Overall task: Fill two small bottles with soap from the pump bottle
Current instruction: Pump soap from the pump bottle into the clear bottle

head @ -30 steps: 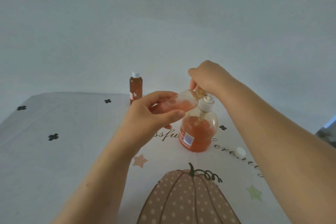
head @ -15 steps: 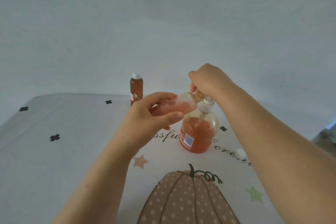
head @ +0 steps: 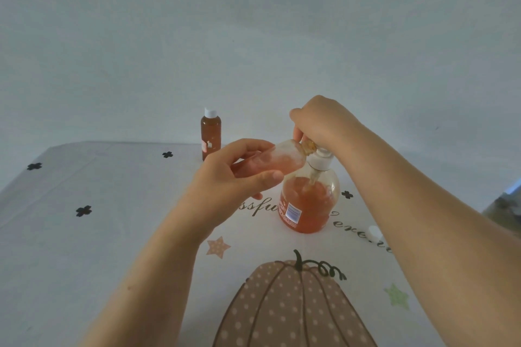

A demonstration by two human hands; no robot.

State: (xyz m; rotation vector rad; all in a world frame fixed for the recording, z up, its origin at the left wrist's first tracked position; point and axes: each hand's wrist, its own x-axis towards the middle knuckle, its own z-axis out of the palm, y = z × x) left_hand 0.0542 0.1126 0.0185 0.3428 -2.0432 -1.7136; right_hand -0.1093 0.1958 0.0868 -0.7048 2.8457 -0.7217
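Observation:
The round pump bottle (head: 307,205) of orange soap stands mid-table, about two thirds full. My right hand (head: 321,124) sits on top of its pump head, fingers curled round the nozzle and hiding it. My left hand (head: 234,180) grips a small clear bottle (head: 279,159), tilted almost on its side with its open mouth at the nozzle; orange soap lies in its lower side. A second small bottle (head: 211,135), full of orange soap and capped white, stands upright at the table's far edge.
A small white cap (head: 373,232) lies on the table right of the pump bottle, beside my right forearm. The white tablecloth (head: 84,248) carries a pumpkin print at the front and lettering in the middle. A plain wall rises behind the table.
My right hand has sunk a little with the pump head. The left hand keeps the small bottle at the nozzle, barely shifted.

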